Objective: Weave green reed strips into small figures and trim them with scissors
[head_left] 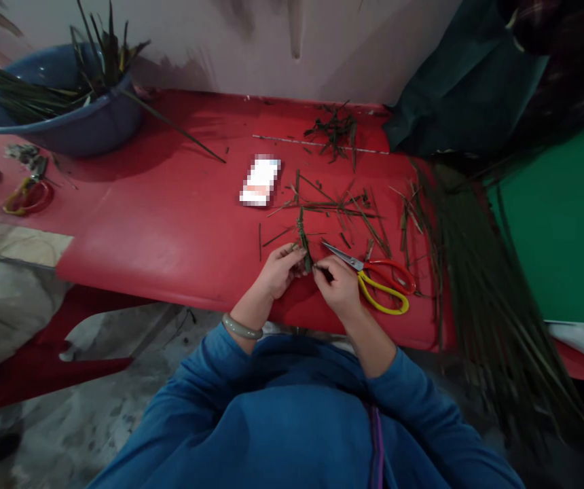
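Both my hands meet over the front edge of the red table. My left hand pinches a small woven piece of green leaf strips that sticks up away from me. My right hand is closed on the lower end of the same piece, fingers pressed together. Scissors with one red and one yellow handle lie on the table, touching the right side of my right hand. Cut leaf scraps lie scattered just beyond my hands.
A blue basin full of long green leaves stands at the back left. A long bundle of leaves hangs over the table's right end. A white blurred card lies mid-table. Another pair of scissors lies far left. A green board is at right.
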A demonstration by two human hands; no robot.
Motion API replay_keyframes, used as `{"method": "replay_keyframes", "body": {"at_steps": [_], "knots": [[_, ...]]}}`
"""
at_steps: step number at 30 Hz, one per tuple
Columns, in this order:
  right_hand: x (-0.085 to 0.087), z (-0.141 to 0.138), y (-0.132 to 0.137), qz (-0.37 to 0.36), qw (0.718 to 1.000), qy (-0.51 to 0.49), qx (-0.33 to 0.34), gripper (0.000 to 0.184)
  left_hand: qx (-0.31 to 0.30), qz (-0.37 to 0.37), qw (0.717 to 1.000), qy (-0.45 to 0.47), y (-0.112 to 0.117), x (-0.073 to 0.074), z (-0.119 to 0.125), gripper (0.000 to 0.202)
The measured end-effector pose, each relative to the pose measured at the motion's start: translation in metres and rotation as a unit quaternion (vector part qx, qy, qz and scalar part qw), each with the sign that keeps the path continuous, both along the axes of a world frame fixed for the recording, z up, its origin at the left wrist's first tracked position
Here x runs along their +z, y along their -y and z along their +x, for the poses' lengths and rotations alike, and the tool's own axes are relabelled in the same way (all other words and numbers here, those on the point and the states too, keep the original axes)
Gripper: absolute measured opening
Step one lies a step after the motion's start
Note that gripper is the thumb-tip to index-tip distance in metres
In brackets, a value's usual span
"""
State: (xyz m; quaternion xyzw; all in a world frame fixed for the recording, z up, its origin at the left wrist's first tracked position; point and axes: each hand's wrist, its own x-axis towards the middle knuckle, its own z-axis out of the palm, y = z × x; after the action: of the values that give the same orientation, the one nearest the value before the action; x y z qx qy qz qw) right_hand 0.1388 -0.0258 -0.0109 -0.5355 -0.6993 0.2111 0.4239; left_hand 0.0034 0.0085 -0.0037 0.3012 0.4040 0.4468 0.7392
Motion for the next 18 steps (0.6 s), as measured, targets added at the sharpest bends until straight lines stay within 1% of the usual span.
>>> {"method": "replay_keyframes", "body": {"at_steps": [3,7,13,18], "knots": [[-0.002,0.0006,0.001,0.004,1.0,0.004,0.012,0.011,-0.002,0.003,1.0,-0.013,0.0,0.0015,0.0013,0.026],[-0.0021,0.0012,0.0018,0.033,0.999,-0.004,0.016,0.01,0.003,0.0,1.0,-0.022,0.0003,0.002,0.0016,0.022],[0.0032,0.0007,-0.0002,0.031,0.999,0.002,-0.021,0.011,0.0,-0.005,1.0,-0.004,0.0003,0.0001,-0.0013,0.022],[0.0019,0.0026,-0.0024,-0.002,0.998,0.004,-0.061,0.011,-0.028,0.006,0.999,0.022,0.0014,-0.0008,-0.0042,0.017]]}}
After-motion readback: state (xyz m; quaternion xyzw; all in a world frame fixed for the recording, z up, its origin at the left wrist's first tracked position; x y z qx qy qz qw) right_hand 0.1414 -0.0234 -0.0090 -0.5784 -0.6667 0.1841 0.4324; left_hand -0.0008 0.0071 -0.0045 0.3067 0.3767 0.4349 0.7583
